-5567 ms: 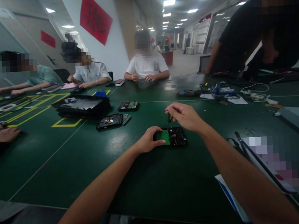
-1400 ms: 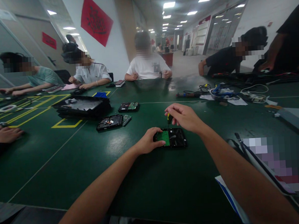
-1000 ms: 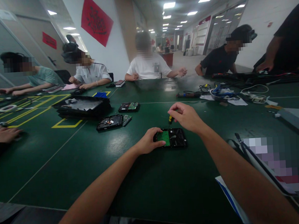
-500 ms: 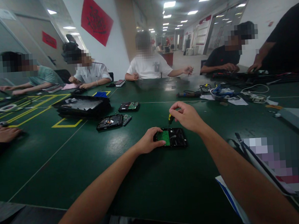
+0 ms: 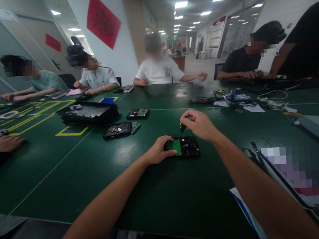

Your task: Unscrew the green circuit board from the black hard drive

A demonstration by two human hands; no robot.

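A black hard drive [image 5: 189,146] with a green circuit board [image 5: 175,146] lies flat on the green table in front of me. My left hand [image 5: 161,150] grips its left end, thumb on the near side and fingers at the far edge. In my right hand [image 5: 197,122] is a yellow and black screwdriver [image 5: 182,126], held upright by the fingertips. Its shaft points down at the drive's far edge, near the border of the board. Whether the tip sits in a screw is too small to tell.
Beyond my left hand lie an opened hard drive [image 5: 117,130], a small loose circuit board [image 5: 135,127] and another drive [image 5: 137,113]. A black tray [image 5: 87,115] stands farther left. Cables [image 5: 239,99] and papers lie at right. Several people sit around the table.
My hands, the screwdriver and the drive stay almost in place. At the far right, the seated person in black has shifted their head and hands slightly to the right.
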